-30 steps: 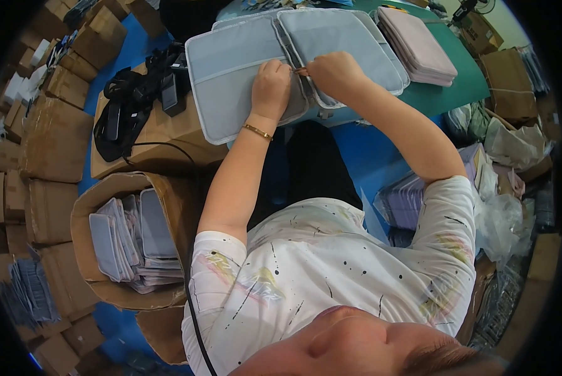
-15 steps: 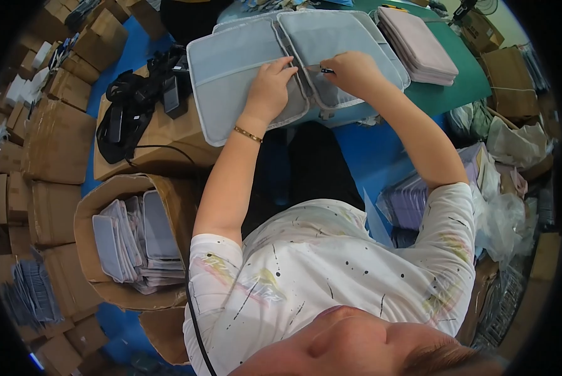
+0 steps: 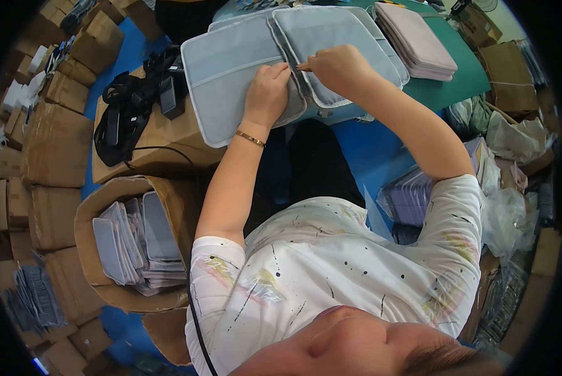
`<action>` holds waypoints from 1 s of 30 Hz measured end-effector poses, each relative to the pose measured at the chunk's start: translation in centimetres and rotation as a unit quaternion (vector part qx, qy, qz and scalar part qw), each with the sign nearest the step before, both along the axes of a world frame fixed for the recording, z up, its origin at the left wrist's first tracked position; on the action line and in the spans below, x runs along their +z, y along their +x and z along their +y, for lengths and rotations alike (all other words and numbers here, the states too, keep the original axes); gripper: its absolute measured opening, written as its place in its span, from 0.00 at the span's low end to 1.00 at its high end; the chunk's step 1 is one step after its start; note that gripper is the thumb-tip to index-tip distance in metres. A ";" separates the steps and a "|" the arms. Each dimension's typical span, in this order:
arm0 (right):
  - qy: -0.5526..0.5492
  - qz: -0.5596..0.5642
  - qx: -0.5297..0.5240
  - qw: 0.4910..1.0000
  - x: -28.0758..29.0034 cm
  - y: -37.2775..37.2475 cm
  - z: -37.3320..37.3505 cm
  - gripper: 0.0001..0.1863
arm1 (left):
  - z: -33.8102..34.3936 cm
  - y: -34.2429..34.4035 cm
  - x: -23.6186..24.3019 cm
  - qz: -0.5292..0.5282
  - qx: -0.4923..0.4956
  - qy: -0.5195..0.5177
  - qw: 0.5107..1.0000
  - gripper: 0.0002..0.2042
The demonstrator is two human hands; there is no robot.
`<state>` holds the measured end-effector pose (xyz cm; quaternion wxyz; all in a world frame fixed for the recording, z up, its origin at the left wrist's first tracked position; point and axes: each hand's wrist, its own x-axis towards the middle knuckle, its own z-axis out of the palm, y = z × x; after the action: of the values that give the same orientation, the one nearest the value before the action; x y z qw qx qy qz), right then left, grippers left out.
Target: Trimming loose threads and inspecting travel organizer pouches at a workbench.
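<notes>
Your left hand [image 3: 267,95], curled, is resting on the open grey case [image 3: 227,74] at upper centre; I can't tell if it's pinching anything. Your right hand [image 3: 340,69] is clasping a small tool [image 3: 303,67]; work along the case's middle is looking unfinished.

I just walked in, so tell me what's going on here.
A person is working at the gap between two pale-edged grey fabric panels lying side by side. The left hand is on the left panel, near its inner edge; the right hand reaches over the right panel toward the gap. Whether it holds a tool is unclear. Pink padded sleeves are stacked at right on a green work surface.
</notes>
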<state>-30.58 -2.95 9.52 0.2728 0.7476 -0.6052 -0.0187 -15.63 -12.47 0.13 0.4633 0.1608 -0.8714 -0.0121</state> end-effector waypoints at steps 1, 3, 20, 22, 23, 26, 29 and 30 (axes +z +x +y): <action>0.046 0.035 -0.020 0.998 0.0 0.1 -0.5 0.05 | 0.1 -0.1 0.0 0.001 -0.002 0.005 1.000 0.09; 0.092 0.071 -0.040 0.992 0.1 0.4 -1.0 0.05 | 0.1 -0.2 -0.1 0.004 -0.004 0.011 1.000 0.10; 0.193 0.137 -0.057 0.970 1.6 3.0 -2.8 0.06 | -0.1 -0.1 -0.3 0.050 -0.033 0.022 0.998 0.09; 0.193 0.144 -0.054 0.969 1.7 2.9 -2.8 0.06 | -0.1 -0.1 -0.4 0.050 -0.031 0.023 0.998 0.09; 0.192 0.149 -0.051 0.969 1.7 2.8 -2.8 0.07 | -0.1 0.0 -0.5 0.048 -0.029 0.023 0.998 0.09; 0.097 0.047 -0.070 0.992 1.4 0.6 -3.0 0.08 | -1.0 0.3 -1.2 0.060 -0.031 0.047 0.997 0.11; -0.017 -0.187 -0.080 0.979 -0.4 -2.8 -3.4 0.13 | -0.5 0.4 0.6 -0.001 0.008 0.163 0.987 0.08; 0.003 -0.285 -0.093 0.954 -1.5 -4.4 -3.7 0.19 | -0.6 0.0 1.4 0.000 0.006 0.160 0.987 0.08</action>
<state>-34.96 -6.64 8.04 0.0838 0.6632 -0.7244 0.1684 -15.63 -13.03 1.49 0.4319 0.2384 -0.8571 -0.1484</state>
